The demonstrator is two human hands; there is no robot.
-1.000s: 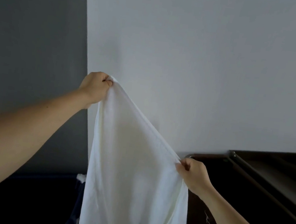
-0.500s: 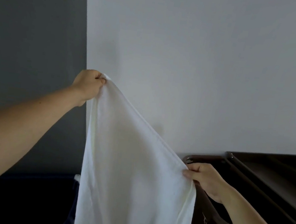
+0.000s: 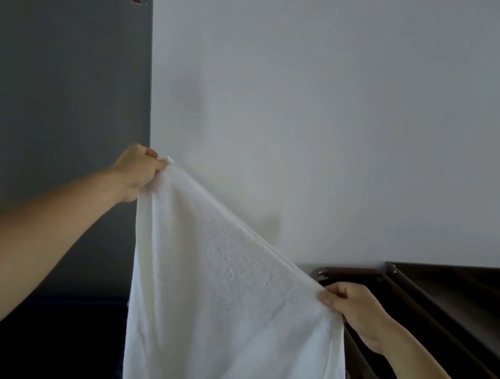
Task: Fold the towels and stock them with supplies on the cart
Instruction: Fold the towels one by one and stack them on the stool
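A pale wall [image 3: 348,107] fills the view, meeting a grey wall [image 3: 51,67] at the left. A white towel [image 3: 226,313] hangs in front of them, its top edge slanting (left end higher). Dark brown furniture [image 3: 449,311] sits at the lower right. The left hand [image 3: 138,171] has its fingers curled round one top corner, and the right hand [image 3: 353,311] pinches the other.

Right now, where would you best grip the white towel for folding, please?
Probably its two top corners, each from its outer side, where the left hand and right hand pinch the towel: the top edge stretches between them and the rest hangs free.
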